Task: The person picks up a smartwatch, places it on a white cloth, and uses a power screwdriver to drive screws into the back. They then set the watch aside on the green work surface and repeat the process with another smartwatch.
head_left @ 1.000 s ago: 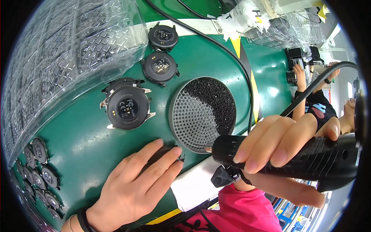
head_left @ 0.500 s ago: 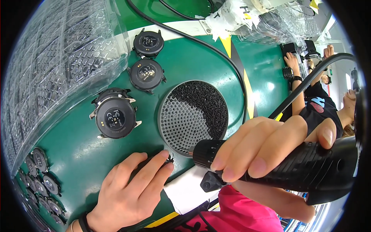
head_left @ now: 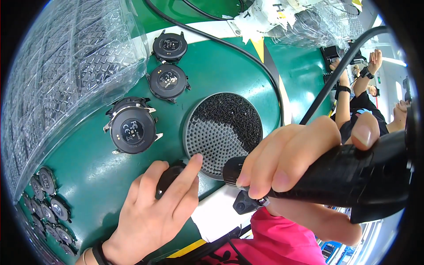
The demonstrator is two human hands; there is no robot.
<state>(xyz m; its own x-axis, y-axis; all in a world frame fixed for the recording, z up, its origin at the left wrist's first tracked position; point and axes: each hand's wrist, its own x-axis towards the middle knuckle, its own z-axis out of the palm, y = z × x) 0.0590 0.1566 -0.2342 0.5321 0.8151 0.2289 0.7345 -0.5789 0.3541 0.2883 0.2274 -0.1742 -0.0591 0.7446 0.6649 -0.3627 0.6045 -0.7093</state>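
Note:
My right hand [head_left: 297, 154] is wrapped round a black electric screwdriver [head_left: 355, 179], which lies nearly level with its collar end over the near rim of a round screw tray [head_left: 189, 155]. The driver's tip is hidden. Small black screws [head_left: 232, 112] heap along the tray's far and right side; bare perforated holes show at its left. Left of the tray, my left hand [head_left: 157, 210] grips a black watch case [head_left: 168, 180] low over the table. Its index finger reaches to the tray's near-left rim. Fingers cover much of that case.
Several watch cases lie face down: two stacked [head_left: 132, 131], others beyond [head_left: 168, 81] and at far left [head_left: 46, 181]. Clear plastic trays [head_left: 79, 57] stand at left. A black cable [head_left: 260, 66] crosses the green table [head_left: 101, 181]. A co-worker [head_left: 360, 95] sits at right.
My left hand has shifted up and right, its index finger now at the tray rim, and more of the watch case shows. The screwdriver has risen slightly. The co-worker's arms have moved.

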